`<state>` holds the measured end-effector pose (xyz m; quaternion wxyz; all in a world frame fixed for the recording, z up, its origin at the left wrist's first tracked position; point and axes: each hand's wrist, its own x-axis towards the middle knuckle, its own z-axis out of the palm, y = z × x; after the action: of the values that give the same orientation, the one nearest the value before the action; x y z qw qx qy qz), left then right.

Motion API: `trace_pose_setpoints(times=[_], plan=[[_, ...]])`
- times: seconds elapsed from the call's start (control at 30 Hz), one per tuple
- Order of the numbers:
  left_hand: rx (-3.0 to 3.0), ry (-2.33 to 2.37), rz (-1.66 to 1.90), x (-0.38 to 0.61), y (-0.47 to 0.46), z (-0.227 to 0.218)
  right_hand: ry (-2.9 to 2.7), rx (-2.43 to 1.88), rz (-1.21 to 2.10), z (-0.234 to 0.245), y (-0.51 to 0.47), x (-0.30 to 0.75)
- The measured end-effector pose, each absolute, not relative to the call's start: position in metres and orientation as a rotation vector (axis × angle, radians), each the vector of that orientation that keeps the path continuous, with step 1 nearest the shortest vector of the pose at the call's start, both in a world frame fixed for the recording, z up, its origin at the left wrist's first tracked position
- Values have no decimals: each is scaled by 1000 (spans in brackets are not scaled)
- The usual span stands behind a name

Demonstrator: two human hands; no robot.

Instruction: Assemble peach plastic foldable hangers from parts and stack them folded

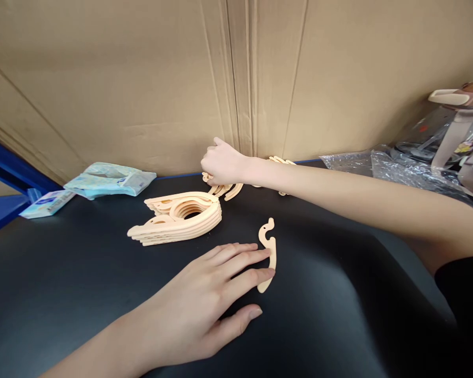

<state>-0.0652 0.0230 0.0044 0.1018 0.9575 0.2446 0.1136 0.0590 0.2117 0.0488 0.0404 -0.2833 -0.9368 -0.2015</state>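
A single cream curved piece point(273, 258) with a hooked far end is lying flat on the black counter point(319, 320), near the middle of the scene. The left hand point(207, 294) is reaching in from the near left, palm down, its grip spread, two fingertips resting on the piece's left edge and the thumb standing apart on the near side. Just left of the piece and farther off, a stack point(173, 231) of matching cream hanger-like pieces is sitting with its looped ends facing right. Beyond it, the right hand point(225, 164) is reaching across from the right over loose cream pieces point(234, 192); its fingers are curling inward, and whether its grip is pinching one I cannot tell. More of these pieces are showing past the forearm. At the far left, a light-blue soft packet point(106, 181) is lying beside a smaller white-and-blue packet point(47, 205), near a blue frame point(8, 163). Clear plastic wrap point(413, 173) is lying at the far right by a container with a pale handle point(449, 97). Brown cardboard point(142, 79) is standing behind everything.
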Motion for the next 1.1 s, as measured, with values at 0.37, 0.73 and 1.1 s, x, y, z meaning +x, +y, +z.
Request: trace_pose_setpoints(times=[0.37,0.73,1.1], plan=[[2868,721,336,-65,23,8,-2627,-988,-472,68,208,84],[2769,735,392,-62,20,6,-2228,-1237,874,47,126,182],[2846,752,326,-63,25,8,-2131,-1271,1035,11,66,215]])
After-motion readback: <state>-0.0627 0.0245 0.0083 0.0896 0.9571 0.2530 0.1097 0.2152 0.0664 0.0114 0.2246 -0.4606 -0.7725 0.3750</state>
